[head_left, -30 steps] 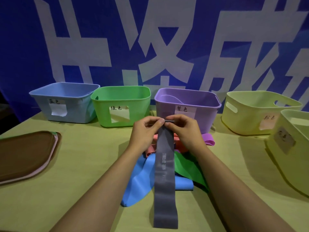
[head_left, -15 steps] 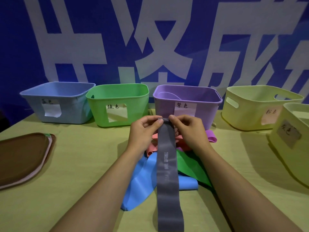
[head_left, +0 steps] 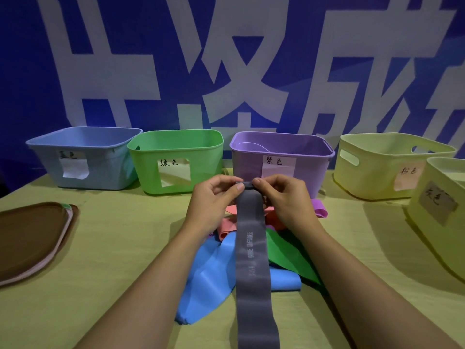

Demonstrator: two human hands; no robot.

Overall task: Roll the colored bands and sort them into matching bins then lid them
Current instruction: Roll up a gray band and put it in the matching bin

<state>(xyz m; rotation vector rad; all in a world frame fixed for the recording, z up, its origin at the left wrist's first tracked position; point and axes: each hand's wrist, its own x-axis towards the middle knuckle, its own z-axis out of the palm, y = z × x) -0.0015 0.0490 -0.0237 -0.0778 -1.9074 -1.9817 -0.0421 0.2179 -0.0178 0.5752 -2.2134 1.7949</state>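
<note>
Left hand: the left hand [head_left: 214, 195] was raised above the table, thumb and curled fingers pinching the left side of the far end of the grey band.
Right hand: the right hand [head_left: 281, 195] mirrored it, thumb and fingers pinching the right side of the same end; the two hands nearly met over the small roll.
Grey band: the grey band [head_left: 253, 263] was turned over into a tight first roll at its far end, between the fingertips; the rest ran flat toward the viewer, printed lettering facing up, over the other bands and off the lower edge of view.
Other bands: a blue band [head_left: 208, 280] lay spread beneath the grey one, a green band [head_left: 286, 255] to its right, a pink band [head_left: 227, 229] crumpled under the hands, and a purple band [head_left: 319, 209] just beside the purple bin.
Bins: a blue bin [head_left: 83, 157], a green bin [head_left: 176, 159], a purple bin [head_left: 281, 157] and a yellow bin [head_left: 385, 165] stood in a row at the far edge of the table, each with a paper label; another yellow bin [head_left: 442, 210] stood nearer on the right. All were unlidded.
Lids: a stack of lids [head_left: 30, 238], brown uppermost, lay at the left.
Table: the yellow-green table [head_left: 120, 248] carried everything.
Backdrop: a blue banner [head_left: 226, 59] with large white characters hung behind.
</note>
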